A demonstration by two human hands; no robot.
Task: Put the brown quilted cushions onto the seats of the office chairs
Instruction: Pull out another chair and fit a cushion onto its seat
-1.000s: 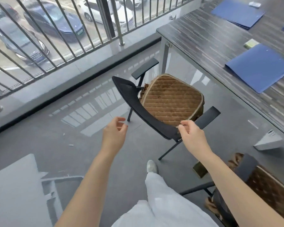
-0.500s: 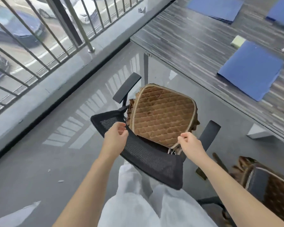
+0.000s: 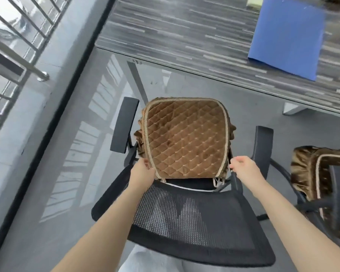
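Note:
A brown quilted cushion (image 3: 185,137) lies on the seat of a black mesh-backed office chair (image 3: 185,218) right in front of me, between its two armrests. My left hand (image 3: 142,170) grips the cushion's near left corner. On the other side my right hand (image 3: 243,169) is closed at the near right corner, by the chair frame and the cushion's frilled edge. A second chair (image 3: 336,189) at the right edge carries another brown cushion (image 3: 306,169), partly hidden by its backrest.
A long dark striped table (image 3: 194,40) runs across the top, with a blue folder (image 3: 287,36) on it. A metal railing (image 3: 14,46) and a raised grey ledge border the left side. Grey floor lies between the chair and the table.
The chair has turned to face the table and I now stand behind its backrest. Both hands have moved from the backrest top to the cushion's near corners.

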